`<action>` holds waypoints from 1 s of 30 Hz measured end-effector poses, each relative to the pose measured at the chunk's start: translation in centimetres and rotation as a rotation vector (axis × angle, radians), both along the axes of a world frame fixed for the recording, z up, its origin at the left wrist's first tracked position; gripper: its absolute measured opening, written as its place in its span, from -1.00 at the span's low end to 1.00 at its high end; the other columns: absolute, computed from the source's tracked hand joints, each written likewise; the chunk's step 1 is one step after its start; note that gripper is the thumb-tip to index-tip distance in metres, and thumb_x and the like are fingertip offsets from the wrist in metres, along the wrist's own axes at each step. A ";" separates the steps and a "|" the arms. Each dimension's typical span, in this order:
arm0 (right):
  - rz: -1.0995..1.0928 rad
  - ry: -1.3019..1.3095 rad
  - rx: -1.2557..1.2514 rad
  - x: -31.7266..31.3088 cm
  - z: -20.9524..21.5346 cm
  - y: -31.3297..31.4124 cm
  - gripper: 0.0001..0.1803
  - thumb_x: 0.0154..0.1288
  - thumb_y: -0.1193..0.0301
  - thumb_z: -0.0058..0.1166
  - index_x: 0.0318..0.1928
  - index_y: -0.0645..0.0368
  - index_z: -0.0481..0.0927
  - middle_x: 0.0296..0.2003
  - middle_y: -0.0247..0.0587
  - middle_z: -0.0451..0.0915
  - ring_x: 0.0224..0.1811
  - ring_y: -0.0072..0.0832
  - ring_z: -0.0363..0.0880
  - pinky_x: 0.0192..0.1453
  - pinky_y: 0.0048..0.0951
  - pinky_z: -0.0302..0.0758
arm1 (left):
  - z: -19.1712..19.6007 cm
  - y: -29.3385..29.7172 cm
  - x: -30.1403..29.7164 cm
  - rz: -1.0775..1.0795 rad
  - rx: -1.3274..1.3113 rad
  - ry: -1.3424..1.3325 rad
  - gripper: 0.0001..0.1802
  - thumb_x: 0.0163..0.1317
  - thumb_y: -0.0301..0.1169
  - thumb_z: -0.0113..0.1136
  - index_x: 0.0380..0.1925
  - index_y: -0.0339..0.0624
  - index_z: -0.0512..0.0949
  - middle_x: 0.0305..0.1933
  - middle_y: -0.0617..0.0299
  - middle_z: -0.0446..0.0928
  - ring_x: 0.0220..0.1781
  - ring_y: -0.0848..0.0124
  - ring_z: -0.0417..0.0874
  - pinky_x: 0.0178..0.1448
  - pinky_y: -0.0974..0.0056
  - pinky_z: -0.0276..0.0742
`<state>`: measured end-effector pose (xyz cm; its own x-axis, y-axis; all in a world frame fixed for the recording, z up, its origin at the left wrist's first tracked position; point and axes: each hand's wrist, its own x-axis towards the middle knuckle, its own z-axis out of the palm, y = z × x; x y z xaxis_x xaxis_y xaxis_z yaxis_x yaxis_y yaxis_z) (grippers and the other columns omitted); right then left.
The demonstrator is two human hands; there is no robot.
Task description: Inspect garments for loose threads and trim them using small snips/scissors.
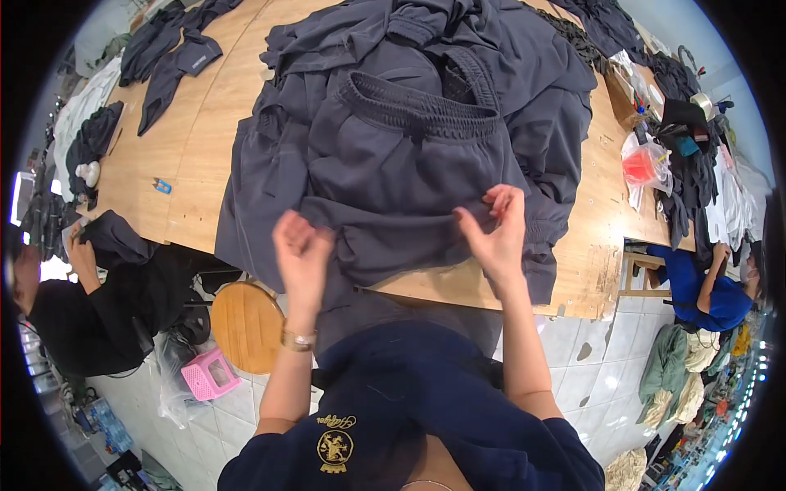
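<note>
A pair of dark grey trousers (401, 172) with a gathered elastic waistband lies on top of a heap of grey garments (540, 106) on the wooden table. The waistband faces away from me, and the cloth nearest me is folded over. My left hand (303, 245) is over the left part of the fold, its fingers loosely curled, somewhat blurred, and nothing visible in them. At the fold's right end, my right hand (498, 233) has thumb and fingers spread apart. Its fingertips are over the cloth, and whether they touch it I cannot tell.
The wooden table (205, 139) holds dark garments (176, 78) at the far left and a small blue object (162, 186). A round wooden stool (247, 327) and a pink plastic stool (210, 375) stand at left. People sit on both sides; a red-and-clear plastic bag (647, 166) lies right.
</note>
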<state>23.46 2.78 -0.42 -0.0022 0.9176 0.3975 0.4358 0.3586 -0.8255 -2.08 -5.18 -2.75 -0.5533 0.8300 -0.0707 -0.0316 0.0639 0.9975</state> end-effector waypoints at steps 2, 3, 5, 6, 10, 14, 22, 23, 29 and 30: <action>-0.080 -0.143 0.099 -0.4 -1.0 -0.2 -0.55 -0.07 0.49 0.34 -0.30 0.24 0.27 -0.41 -0.20 0.33 -0.43 -0.38 0.29 -0.35 -0.47 0.34 | -0.5 -1.3 2.0 -0.226 -0.297 0.434 -0.17 -0.12 -0.26 0.45 0.15 -0.22 0.23 0.00 0.01 0.39 -0.08 0.30 0.49 -0.04 0.27 0.45; -0.080 -0.142 0.102 -0.4 -1.5 0.0 -0.55 -0.07 0.49 0.34 -0.30 0.24 0.27 -0.41 -0.20 0.33 -0.43 -0.38 0.29 -0.35 -0.47 0.34 | 0.1 -1.3 2.6 -0.322 -0.320 0.729 -0.32 -0.06 -0.28 0.40 0.06 -0.17 0.32 -0.11 0.04 0.47 -0.14 0.27 0.52 -0.09 0.24 0.46; -0.049 -0.342 0.130 -0.8 -2.0 0.8 -0.65 0.01 0.54 0.25 -0.32 0.24 0.28 -0.46 -0.21 0.33 -0.46 -0.31 0.29 -0.36 -0.43 0.35 | 0.0 -1.0 2.4 -0.392 -0.389 0.848 -0.61 0.03 -0.34 0.31 -0.14 -0.16 0.44 -0.34 0.11 0.54 -0.32 0.26 0.56 -0.21 0.22 0.48; 0.012 -0.294 0.035 -0.9 -1.4 0.7 -0.72 0.07 0.63 0.15 -0.37 0.22 0.25 -0.48 -0.22 0.31 -0.47 -0.42 0.32 -0.37 -0.50 0.35 | 0.6 -0.9 2.3 -0.346 -0.350 0.670 -0.85 0.11 -0.42 0.22 -0.35 -0.20 0.47 -0.54 0.16 0.53 -0.51 0.24 0.54 -0.34 0.22 0.45; 0.194 0.331 -0.154 0.5 4.2 1.0 -0.70 0.13 0.67 0.06 -0.44 0.16 0.18 -0.49 -0.35 0.31 -0.45 -0.66 0.28 -0.33 -0.64 0.30 | 7.0 1.0 -0.3 -0.395 -0.024 0.334 -0.83 0.27 -0.42 0.09 -0.47 -0.23 0.40 -0.58 0.46 0.30 -0.51 0.66 0.24 -0.41 0.51 0.20; 0.165 0.474 0.133 -0.5 12.9 3.3 -0.71 0.17 0.65 0.08 -0.46 0.16 0.20 -0.49 -0.41 0.33 -0.44 -0.71 0.27 -0.30 -0.68 0.30 | 13.4 4.7 -0.9 -0.309 0.300 0.101 -0.76 0.35 -0.32 0.01 -0.46 -0.21 0.37 -0.46 0.52 0.23 -0.38 0.73 0.15 -0.27 0.59 0.11; 0.150 0.225 0.100 -2.2 8.2 13.0 -0.78 0.22 0.61 0.02 -0.44 0.19 0.24 -0.45 -0.30 0.47 -0.38 -0.63 0.41 -0.25 -0.63 0.36 | 6.0 10.6 -2.1 -0.265 0.176 -0.516 -0.60 0.36 -0.06 -0.08 0.02 -0.08 0.34 -0.21 0.27 0.42 -0.21 0.48 0.44 -0.10 0.34 0.40; 0.117 0.149 -0.004 -1.6 6.2 13.5 -0.79 0.23 0.61 0.00 -0.43 0.19 0.24 -0.45 -0.29 0.47 -0.38 -0.63 0.41 -0.25 -0.63 0.36 | 4.4 10.2 -2.1 -0.247 0.118 -0.434 -0.59 0.37 -0.07 -0.08 0.04 -0.10 0.34 -0.09 0.28 0.41 -0.17 0.53 0.41 -0.08 0.37 0.37; 0.204 0.868 -0.204 0.6 2.7 12.2 -0.82 0.27 0.67 -0.15 -0.36 0.15 0.19 -0.36 -0.19 0.48 -0.17 -0.37 0.59 -0.12 -0.47 0.54 | 2.7 7.9 -1.3 -0.228 0.103 -0.214 -0.73 0.33 -0.23 0.07 -0.19 -0.22 0.47 -0.29 0.47 0.44 -0.28 0.71 0.36 -0.22 0.56 0.27; 0.208 0.900 -0.166 0.9 2.5 12.0 -0.80 0.26 0.70 -0.17 -0.36 0.14 0.18 -0.34 -0.16 0.49 -0.16 -0.30 0.60 -0.11 -0.42 0.57 | 3.0 7.7 -1.3 -0.253 0.091 -0.038 -0.78 0.30 -0.27 0.11 -0.30 -0.22 0.48 -0.37 0.50 0.41 -0.34 0.73 0.33 -0.26 0.58 0.22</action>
